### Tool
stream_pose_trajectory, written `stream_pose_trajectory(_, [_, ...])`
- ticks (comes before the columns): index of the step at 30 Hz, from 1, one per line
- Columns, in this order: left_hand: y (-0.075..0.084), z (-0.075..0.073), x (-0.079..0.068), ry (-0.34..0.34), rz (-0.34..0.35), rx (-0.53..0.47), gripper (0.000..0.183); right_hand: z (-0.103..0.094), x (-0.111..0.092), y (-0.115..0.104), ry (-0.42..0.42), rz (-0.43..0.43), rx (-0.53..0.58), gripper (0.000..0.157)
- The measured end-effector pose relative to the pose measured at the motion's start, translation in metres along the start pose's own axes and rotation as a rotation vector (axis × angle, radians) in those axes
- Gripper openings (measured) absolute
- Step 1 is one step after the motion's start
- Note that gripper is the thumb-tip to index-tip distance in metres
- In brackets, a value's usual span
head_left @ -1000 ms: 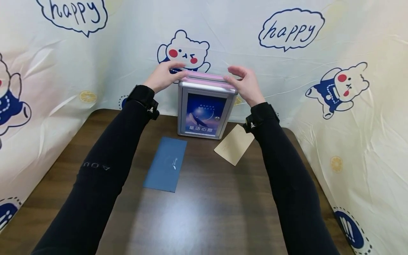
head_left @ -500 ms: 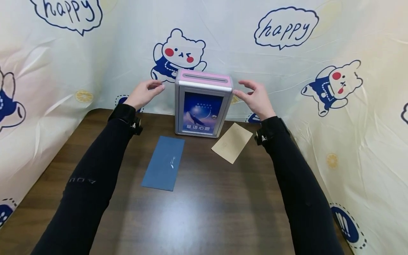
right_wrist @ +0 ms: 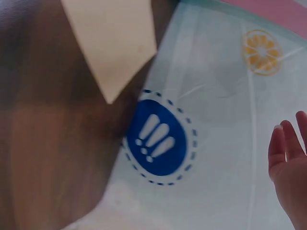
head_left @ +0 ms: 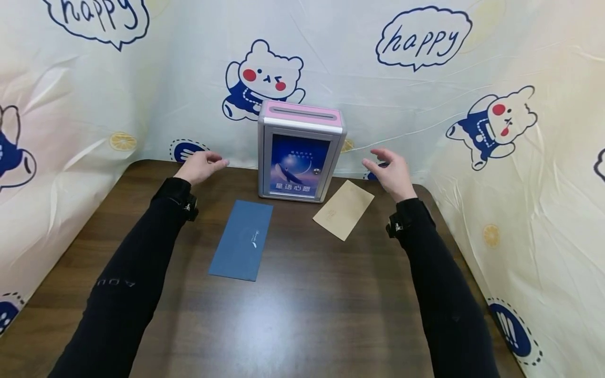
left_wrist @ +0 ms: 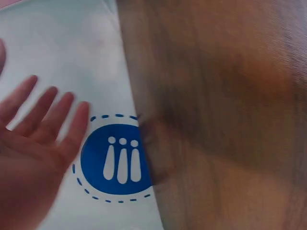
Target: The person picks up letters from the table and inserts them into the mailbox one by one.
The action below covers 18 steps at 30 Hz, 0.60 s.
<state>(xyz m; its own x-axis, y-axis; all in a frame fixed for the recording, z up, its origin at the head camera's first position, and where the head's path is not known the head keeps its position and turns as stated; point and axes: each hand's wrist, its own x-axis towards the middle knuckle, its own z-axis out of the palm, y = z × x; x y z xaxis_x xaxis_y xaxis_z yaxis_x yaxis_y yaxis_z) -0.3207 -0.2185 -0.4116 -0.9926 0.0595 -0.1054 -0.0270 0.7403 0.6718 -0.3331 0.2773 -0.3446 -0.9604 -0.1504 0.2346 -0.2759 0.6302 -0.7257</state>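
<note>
A silver-framed box [head_left: 302,152] stands upright at the back of the table, with a pink slotted top, a small lock and a blue picture of a whale on its front. To its left my left hand [head_left: 199,167] hovers over the table's back edge, holding nothing; the left wrist view shows its fingers [left_wrist: 48,115] spread and relaxed. On the other side, apart from the box, my right hand [head_left: 392,172] is in the air with loosely bent fingers and nothing in them. A blue envelope [head_left: 241,240] lies front left of the box, and a tan envelope [head_left: 344,210] lies front right.
The brown wooden table [head_left: 283,325] reaches back to a pale curtain [head_left: 350,42] printed with cartoon bears and "happy" bubbles. The curtain also hangs along both sides. In the right wrist view the tan envelope [right_wrist: 112,43] lies close to the table's back edge.
Both hands have come away from the top of the box, moving outward to either side and down toward me. The box stays standing, and both envelopes lie where they were.
</note>
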Motion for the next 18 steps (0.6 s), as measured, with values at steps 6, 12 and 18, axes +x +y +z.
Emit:
stream_pose_trajectory(6, [-0.008, 0.017, -0.007, -0.127, -0.09, 0.063, 0.068, 0.032, -0.03, 0.014, -0.04, 0.05, 0.006, 0.054])
stream_pose_trajectory(12, [-0.008, 0.039, -0.008, -0.275, -0.094, 0.082, 0.08, 0.074, -0.061, 0.013, -0.115, 0.057, -0.02, 0.049])
stream_pose_trajectory(18, [0.009, 0.053, -0.014, -0.401, -0.122, 0.186, 0.091, 0.117, -0.097, 0.002, -0.206, 0.041, 0.023, 0.044])
